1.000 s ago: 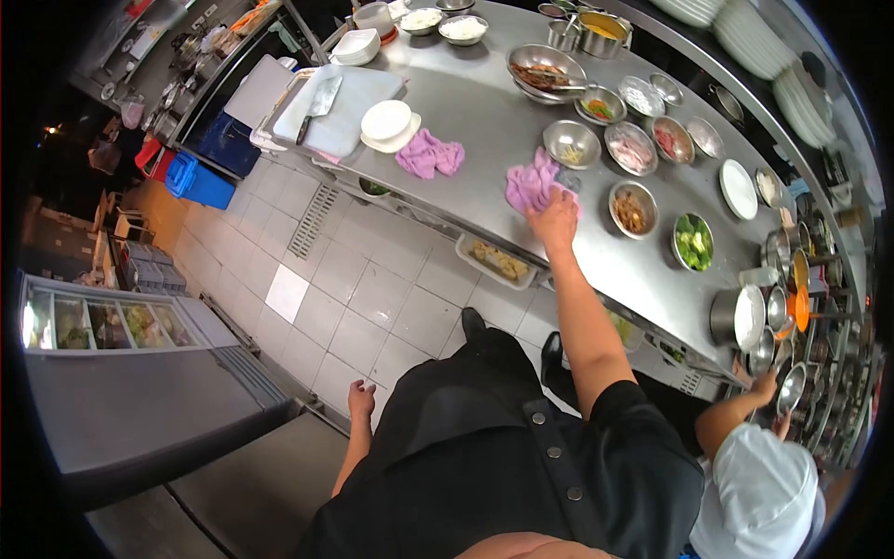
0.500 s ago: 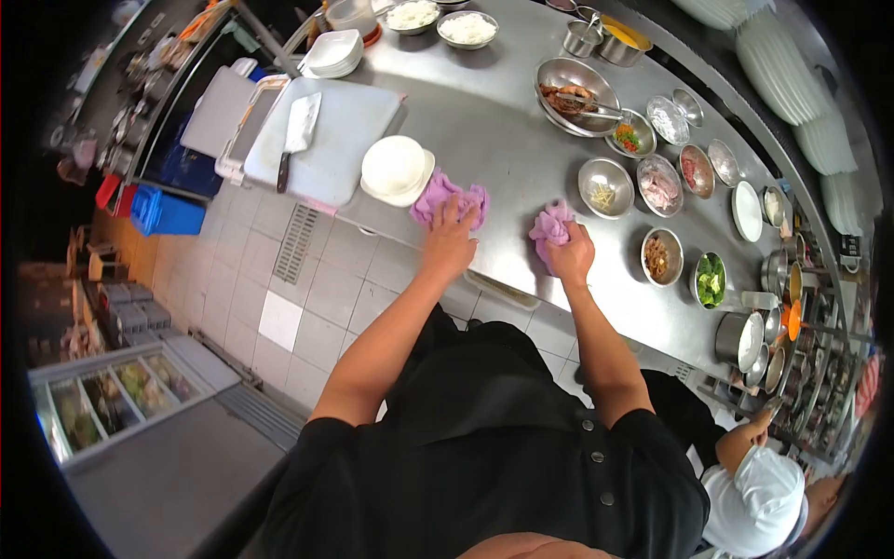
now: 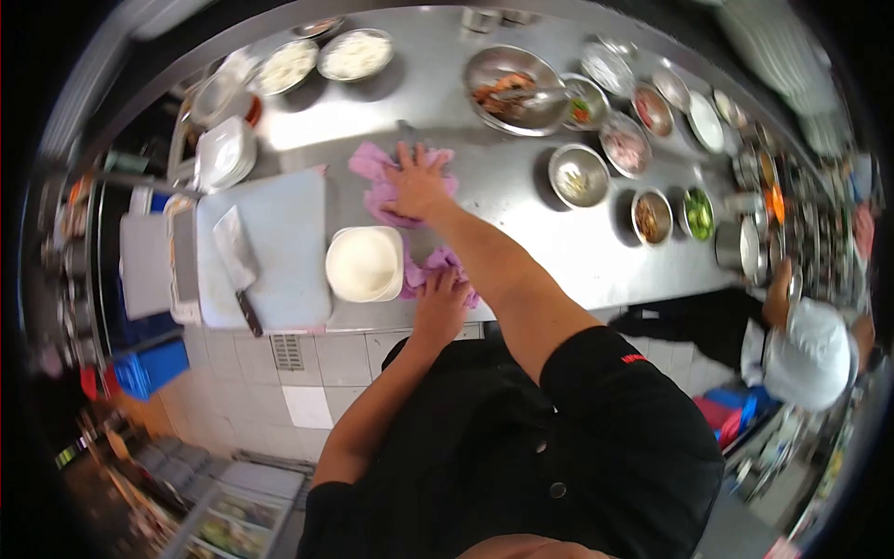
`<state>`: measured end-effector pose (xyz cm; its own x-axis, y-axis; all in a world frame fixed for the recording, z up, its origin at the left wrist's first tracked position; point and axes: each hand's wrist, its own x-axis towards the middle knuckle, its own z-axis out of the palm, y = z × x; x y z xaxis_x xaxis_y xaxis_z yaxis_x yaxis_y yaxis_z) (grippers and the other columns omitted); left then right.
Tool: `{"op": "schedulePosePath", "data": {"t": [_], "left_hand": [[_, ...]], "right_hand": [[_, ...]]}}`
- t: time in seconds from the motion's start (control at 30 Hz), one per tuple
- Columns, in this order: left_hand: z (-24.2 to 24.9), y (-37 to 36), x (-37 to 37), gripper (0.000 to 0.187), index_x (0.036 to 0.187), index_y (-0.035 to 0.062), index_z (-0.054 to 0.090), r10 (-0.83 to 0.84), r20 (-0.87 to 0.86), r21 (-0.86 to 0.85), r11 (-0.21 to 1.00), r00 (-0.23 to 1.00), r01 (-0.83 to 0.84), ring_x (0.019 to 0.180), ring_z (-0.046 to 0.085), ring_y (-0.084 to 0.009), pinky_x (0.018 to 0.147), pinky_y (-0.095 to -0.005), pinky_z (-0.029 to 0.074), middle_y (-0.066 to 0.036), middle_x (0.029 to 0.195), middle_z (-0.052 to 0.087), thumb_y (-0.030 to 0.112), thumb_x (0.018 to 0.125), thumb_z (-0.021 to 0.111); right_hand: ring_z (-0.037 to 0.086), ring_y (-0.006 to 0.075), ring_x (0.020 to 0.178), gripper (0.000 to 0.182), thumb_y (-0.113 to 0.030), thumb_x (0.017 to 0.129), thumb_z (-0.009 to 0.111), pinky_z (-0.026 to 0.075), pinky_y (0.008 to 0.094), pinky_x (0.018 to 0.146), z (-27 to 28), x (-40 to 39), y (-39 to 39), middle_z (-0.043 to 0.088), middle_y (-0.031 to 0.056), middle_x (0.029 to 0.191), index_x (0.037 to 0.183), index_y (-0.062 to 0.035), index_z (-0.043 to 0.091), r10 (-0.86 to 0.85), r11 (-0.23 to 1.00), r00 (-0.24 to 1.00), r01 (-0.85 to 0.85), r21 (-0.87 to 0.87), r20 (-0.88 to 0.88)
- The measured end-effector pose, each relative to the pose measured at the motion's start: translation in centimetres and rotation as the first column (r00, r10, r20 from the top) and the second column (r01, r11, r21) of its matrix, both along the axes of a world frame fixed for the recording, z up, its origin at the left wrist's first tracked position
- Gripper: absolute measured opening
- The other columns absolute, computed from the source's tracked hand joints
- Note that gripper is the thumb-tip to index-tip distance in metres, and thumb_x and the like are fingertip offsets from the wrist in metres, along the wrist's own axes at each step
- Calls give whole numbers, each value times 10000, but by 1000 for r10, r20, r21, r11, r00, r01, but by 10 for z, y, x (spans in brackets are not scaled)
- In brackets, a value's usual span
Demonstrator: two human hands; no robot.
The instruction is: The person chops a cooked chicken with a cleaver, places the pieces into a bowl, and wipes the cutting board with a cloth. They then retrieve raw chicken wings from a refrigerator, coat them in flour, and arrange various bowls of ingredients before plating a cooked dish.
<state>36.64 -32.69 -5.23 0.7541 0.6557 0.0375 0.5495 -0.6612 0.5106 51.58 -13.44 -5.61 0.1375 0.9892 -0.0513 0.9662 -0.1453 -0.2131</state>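
My right hand (image 3: 416, 184) lies flat, fingers spread, on a crumpled pink cloth (image 3: 377, 166) in the middle of the steel counter (image 3: 494, 196). Close to the counter's front edge, my left hand (image 3: 441, 306) rests on a second pink cloth (image 3: 430, 265), its fingers apart and stretched over the fabric. Just left of that cloth is a stack of white bowls (image 3: 363, 265), close to or touching it. A cleaver (image 3: 235, 250) with a dark handle lies on a pale cutting board (image 3: 279, 224) farther left.
Metal bowls hold cooked meat (image 3: 503, 93), raw meat (image 3: 626, 149) and green vegetables (image 3: 698, 214) along the right. Two bowls of white food (image 3: 357, 56) stand at the back, near stacked white dishes (image 3: 226, 154). A person in a white hat (image 3: 812, 359) works at right.
My right hand has swept its cloth left and away from me across the counter. The left hand stays on the other cloth near the front edge. The view has shifted.
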Motion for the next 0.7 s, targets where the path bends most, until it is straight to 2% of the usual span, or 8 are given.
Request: {"op": "schedulePosePath", "data": {"t": [0.2,0.33,0.47,0.53,0.57,0.63,0.67,0.7], "left_hand": [[-2,-4,3,547,1423,211,646,-107,-85,20,994,991,109,1541,224,-484,1185,-731,189,-143,1661,338,175,883,724],[-1,1,2,527,1452,201,617,-182,-195,-55,983,964,174,1542,195,-515,1185,-759,162,-155,1671,333,135,928,617],[6,-4,13,525,1440,170,620,-167,-203,-47,986,965,161,1555,176,-505,1187,-758,173,-158,1667,335,111,918,637],[12,-5,21,553,1442,160,615,-136,-226,-95,989,965,117,1556,178,-499,1190,-750,187,-149,1664,333,97,896,668],[9,-3,25,553,1442,160,615,-137,-231,-92,989,963,119,1556,178,-499,1190,-750,187,-149,1664,333,97,896,668],[2,1,23,609,1460,159,596,-161,-227,-102,985,961,141,1557,176,-497,1192,-743,197,-169,1666,308,123,866,727],[3,5,27,609,1460,159,596,-153,-225,-91,987,962,135,1557,176,-497,1192,-743,197,-169,1666,308,123,866,727],[7,5,28,638,1472,158,584,-79,-89,-127,990,993,68,1555,176,-500,1197,-734,195,-186,1671,287,142,855,746]], "right_hand": [[331,501,1481,806,-537,771,777,222,813,1122,-11,35,-115,327,179,1665,1460,-167,583,-82,988,995,88,125,-52],[362,484,1446,731,-459,783,750,255,756,1139,-12,88,-240,426,184,1584,1380,-63,604,-480,841,868,496,218,-125],[409,458,1404,644,-347,826,700,351,619,1135,-36,188,-363,476,172,1540,1391,-58,591,-811,568,585,794,217,-17],[574,436,1192,541,-306,850,693,443,560,1037,-56,258,-433,553,201,1455,1317,-40,635,-883,450,449,733,510,133],[625,455,1127,490,-331,883,686,494,518,998,-86,306,-492,605,240,1396,1275,-39,655,-940,340,331,886,316,84],[710,396,1065,329,-270,903,643,570,471,865,-76,366,-570,726,238,1159,1128,-55,749,-990,-142,-144,984,111,7],[747,361,988,316,-262,851,685,585,473,817,-28,372,-578,759,205,1058,1114,-114,777,-977,-209,-209,978,1,39],[756,367,937,346,-298,840,707,596,470,791,-54,393,-623,772,186,1051,1159,-183,780,-987,10,-33,963,269,156]]}}
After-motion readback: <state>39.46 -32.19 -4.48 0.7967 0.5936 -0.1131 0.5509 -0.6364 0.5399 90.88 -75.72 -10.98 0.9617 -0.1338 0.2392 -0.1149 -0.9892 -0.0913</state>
